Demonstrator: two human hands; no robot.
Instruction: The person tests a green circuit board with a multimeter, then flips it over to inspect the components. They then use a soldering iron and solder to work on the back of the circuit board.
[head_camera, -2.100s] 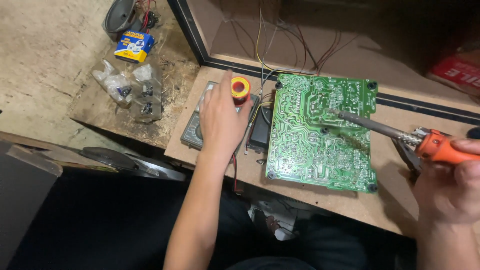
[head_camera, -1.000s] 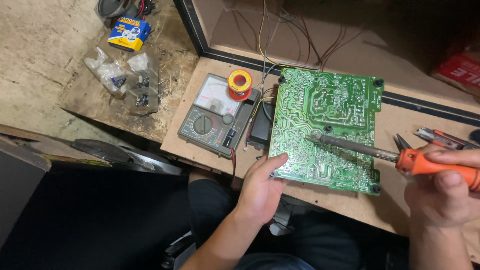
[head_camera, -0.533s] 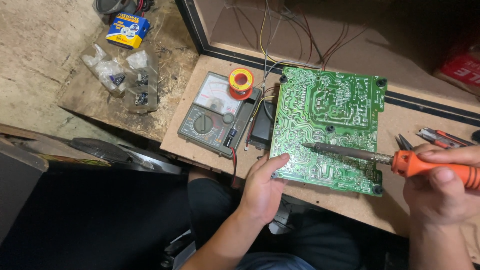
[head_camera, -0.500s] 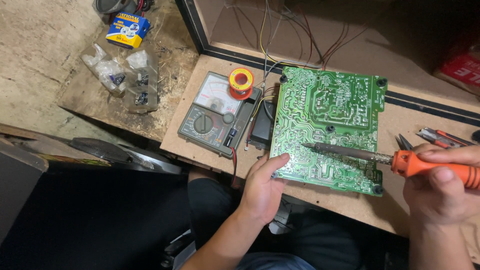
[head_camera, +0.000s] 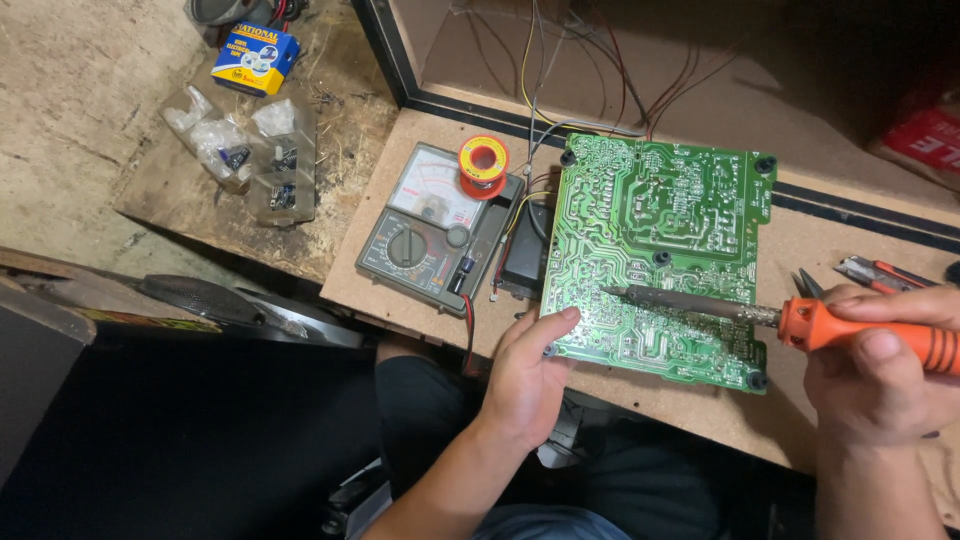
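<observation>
Nearest the camera, the left hand (head_camera: 528, 385) rests with fingers loosely spread at the near left corner of the green circuit board (head_camera: 655, 255), thumb and fingertips touching its edge. Two seconds ago this hand was up at the solder spool; by a second ago it had dropped to the board's corner, and it has barely shifted since. To the right of the board, the right hand (head_camera: 880, 370) is closed around the orange handle of the soldering iron (head_camera: 800, 320), thumb on top. The iron's dark shaft lies nearly level across the near half of the board, its tip on the solder side, left of centre. Over the last second the tip has crept leftward across the board, and the hand has followed.

The board lies copper side up on the desk (head_camera: 800, 400), slightly askew, with black feet at its corners. Just left of the board sits a small black block (head_camera: 522, 262) with wires, and left of that a grey analogue multimeter (head_camera: 432, 228), unmoved. A red-and-yellow solder spool (head_camera: 484, 166) stands on the meter's far right corner. Right of the board, beyond the right hand, lie pliers (head_camera: 870, 272) with red grips.

Farther left of the board, off the desk, small clear bags of parts (head_camera: 250, 160) rest on a wooden slab, with a blue-and-yellow box (head_camera: 256, 58) beyond them. Coloured wires (head_camera: 600, 70) rise behind the board's far edge.
</observation>
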